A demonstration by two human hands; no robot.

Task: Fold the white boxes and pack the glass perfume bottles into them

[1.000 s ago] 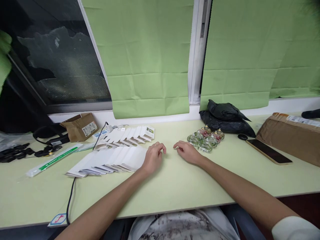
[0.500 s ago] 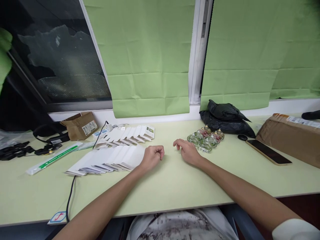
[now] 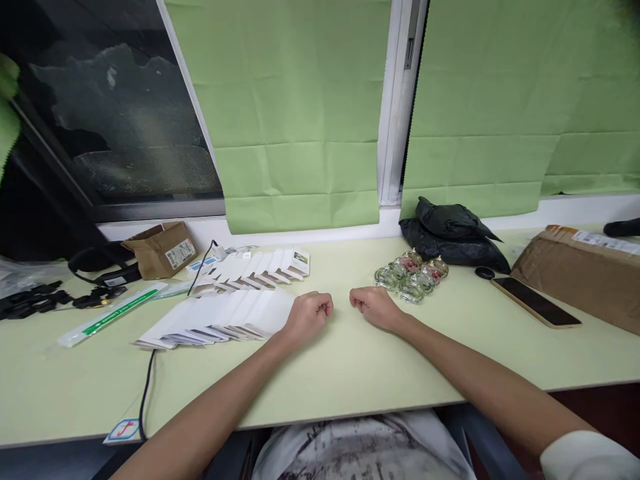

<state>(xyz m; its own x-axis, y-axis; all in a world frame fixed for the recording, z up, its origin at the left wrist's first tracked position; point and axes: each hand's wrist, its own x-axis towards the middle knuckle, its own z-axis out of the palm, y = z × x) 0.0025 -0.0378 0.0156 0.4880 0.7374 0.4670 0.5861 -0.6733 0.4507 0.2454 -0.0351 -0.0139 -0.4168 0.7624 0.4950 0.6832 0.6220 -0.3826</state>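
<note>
My left hand (image 3: 307, 316) rests on the table as a loose fist, with nothing showing in it. Beside it, on the left, lies a fanned row of flat white cartons (image 3: 220, 319). A second row of white cartons (image 3: 260, 267) sits behind, the end one bearing a small picture. Across a short gap, my right hand (image 3: 375, 307) is also curled closed on the table, and I see nothing in its fingers. Just behind it is a cluster of clear-wrapped small items (image 3: 410, 283), green in front and reddish with gold tops at the back.
A black plastic bag (image 3: 453, 237) lies by the window. On the right are a phone (image 3: 537, 302), a round black object (image 3: 484, 273) and a large cardboard box (image 3: 580, 273). On the left stand a small open carton (image 3: 163, 252), a green-striped plastic packet (image 3: 115, 313) and a black cable (image 3: 147, 393).
My right hand has lowered slightly and its fingers have curled in from a looser, half-open pose. My left hand stays a fist, nearly in place. The view has shifted a little.
</note>
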